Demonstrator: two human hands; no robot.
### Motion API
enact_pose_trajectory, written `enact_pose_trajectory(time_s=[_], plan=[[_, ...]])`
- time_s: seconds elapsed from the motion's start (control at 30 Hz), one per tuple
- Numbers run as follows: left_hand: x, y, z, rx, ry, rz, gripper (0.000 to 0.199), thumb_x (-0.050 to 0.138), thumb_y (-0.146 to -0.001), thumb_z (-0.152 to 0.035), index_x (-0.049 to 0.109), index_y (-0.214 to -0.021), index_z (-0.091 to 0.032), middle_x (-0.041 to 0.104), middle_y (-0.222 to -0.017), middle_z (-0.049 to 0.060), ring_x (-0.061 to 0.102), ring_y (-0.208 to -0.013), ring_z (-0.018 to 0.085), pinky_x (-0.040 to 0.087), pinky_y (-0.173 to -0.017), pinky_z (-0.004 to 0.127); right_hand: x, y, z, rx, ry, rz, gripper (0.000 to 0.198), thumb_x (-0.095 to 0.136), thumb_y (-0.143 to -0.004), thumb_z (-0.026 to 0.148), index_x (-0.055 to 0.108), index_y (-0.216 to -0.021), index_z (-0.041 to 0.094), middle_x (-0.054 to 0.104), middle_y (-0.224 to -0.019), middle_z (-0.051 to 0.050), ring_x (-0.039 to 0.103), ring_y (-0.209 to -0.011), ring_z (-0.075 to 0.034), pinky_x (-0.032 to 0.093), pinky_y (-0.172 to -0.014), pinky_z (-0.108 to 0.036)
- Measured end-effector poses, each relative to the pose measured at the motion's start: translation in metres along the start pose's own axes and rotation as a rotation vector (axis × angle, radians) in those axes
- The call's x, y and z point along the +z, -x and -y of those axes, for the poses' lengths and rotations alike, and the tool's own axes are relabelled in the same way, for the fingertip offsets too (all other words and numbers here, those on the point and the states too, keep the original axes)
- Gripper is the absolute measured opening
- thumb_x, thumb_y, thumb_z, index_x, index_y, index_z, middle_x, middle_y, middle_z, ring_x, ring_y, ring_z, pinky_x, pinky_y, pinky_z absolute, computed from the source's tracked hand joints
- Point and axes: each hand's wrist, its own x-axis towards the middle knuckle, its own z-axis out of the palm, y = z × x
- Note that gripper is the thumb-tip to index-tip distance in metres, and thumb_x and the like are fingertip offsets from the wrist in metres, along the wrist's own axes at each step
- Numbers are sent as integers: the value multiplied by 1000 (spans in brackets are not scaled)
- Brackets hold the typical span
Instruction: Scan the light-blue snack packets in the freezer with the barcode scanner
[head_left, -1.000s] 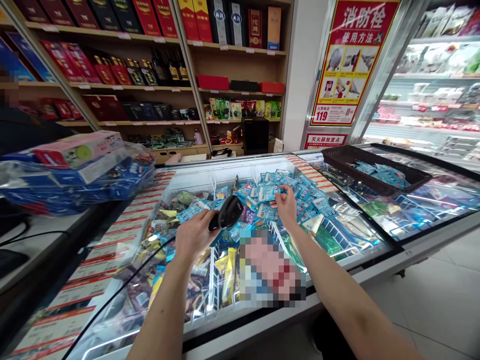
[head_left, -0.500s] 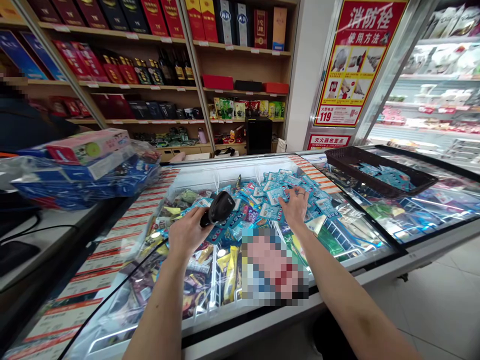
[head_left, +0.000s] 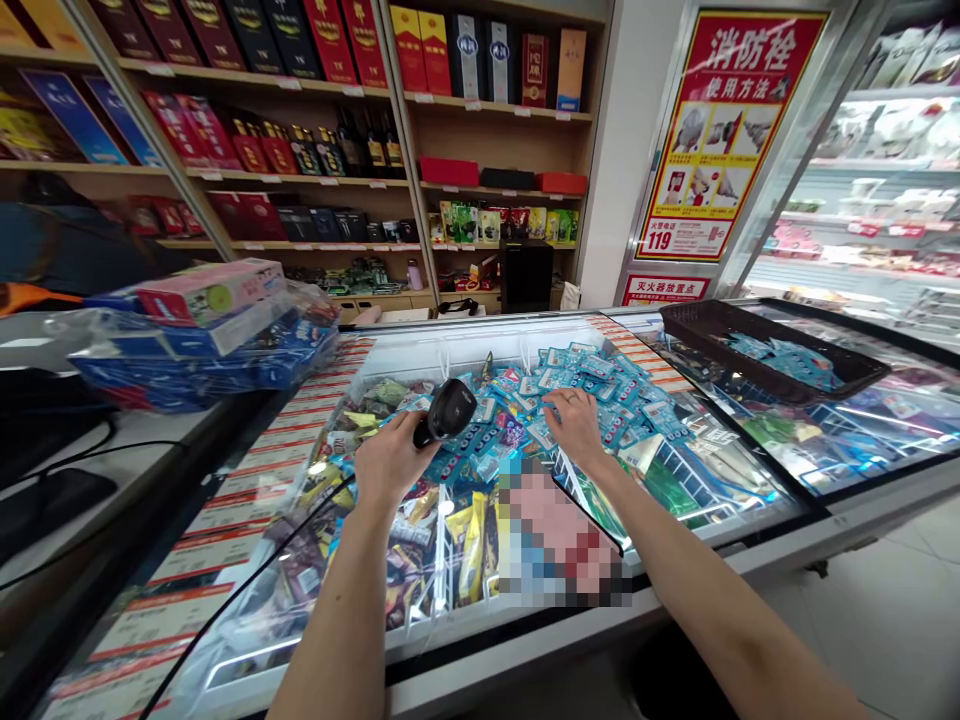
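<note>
My left hand [head_left: 394,465] is closed around the handle of a black corded barcode scanner [head_left: 452,408]. The scanner's head points to the right, over a spread of small blue packets [head_left: 480,445] on the freezer's glass top. On the right side of that spread, my right hand [head_left: 576,428] rests palm down with fingers loosely extended, their tips on the packets. One blue packet [head_left: 541,432] lies right at those fingertips; I cannot see any grip on it. In front of my right hand, a blurred-out pink and red item [head_left: 559,535] lies on the glass.
Farther right on the freezer sits a dark basket [head_left: 847,385] with more blue packets. Plastic-wrapped boxes [head_left: 217,345] are stacked at the left, near a person's dark sleeve [head_left: 67,235]. The scanner's cord [head_left: 247,585] runs across the glass. Shelves [head_left: 315,180] stand behind.
My right hand has moved left and a little nearer over the packets, its fingers closer together. The left hand still holds the scanner. The whole view has shifted slightly.
</note>
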Motion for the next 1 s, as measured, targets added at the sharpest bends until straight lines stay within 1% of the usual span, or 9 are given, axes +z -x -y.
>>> enact_pose_trajectory(time_s=[0.13,0.23,0.3,0.5,0.6,0.7,0.83,0.9,1.0], plan=[[-1,0,2,-28,12,-5,37,46,-80,-46,55,-109,-26,63,-103,4,60,-85,21,34,-54,28,9,-21,11,-53,-62,113,28,40,-91,30,62,-108,24,63,-108,-5,49,-105,-22,33,-93,-37],[-2,0,3,-24,22,2,36,47,-79,-45,56,-108,-25,63,-102,4,60,-87,21,34,-55,27,24,-45,20,-209,-137,270,31,40,-91,32,59,-115,24,62,-112,-3,52,-106,-19,35,-94,-33],[-4,0,3,-13,26,10,35,47,-79,-45,56,-107,-24,63,-102,4,60,-88,21,35,-55,27,37,-60,27,-256,-164,333,33,40,-92,32,57,-118,23,61,-116,-3,51,-109,-18,35,-96,-32],[-4,-1,4,-14,44,4,35,47,-79,-44,55,-108,-25,63,-105,4,60,-90,21,36,-56,27,74,-87,45,-233,-267,453,34,42,-91,36,56,-120,24,60,-119,-3,53,-111,-19,39,-93,-31],[-2,-1,6,-20,49,-4,35,47,-79,-44,55,-108,-24,63,-105,4,60,-89,21,36,-56,27,78,-84,45,-220,-225,458,34,54,-84,43,62,-112,25,65,-110,-4,58,-105,-23,42,-88,-32],[-2,-1,5,-23,56,4,35,47,-79,-44,55,-107,-24,63,-104,4,60,-89,22,36,-57,28,71,-75,40,-172,-131,390,33,59,-78,49,68,-97,22,69,-97,-7,61,-97,-25,43,-83,-33],[-3,-1,4,-32,69,24,36,47,-79,-45,55,-108,-25,63,-105,4,60,-88,22,36,-56,28,61,-64,31,-67,-62,356,26,63,-76,46,69,-78,21,69,-81,-7,63,-84,-23,44,-77,-30],[-3,-1,4,-40,70,29,36,46,-80,-45,55,-109,-25,63,-105,4,60,-88,22,36,-56,27,59,-63,27,-11,-70,368,24,65,-74,45,68,-77,21,68,-79,-6,62,-81,-22,44,-76,-29],[-2,-1,7,-78,60,20,36,46,-80,-46,55,-108,-26,63,-105,3,61,-88,21,34,-54,27,61,-69,26,-14,-119,346,28,64,-76,44,67,-91,20,68,-89,-6,61,-90,-22,43,-82,-31]])
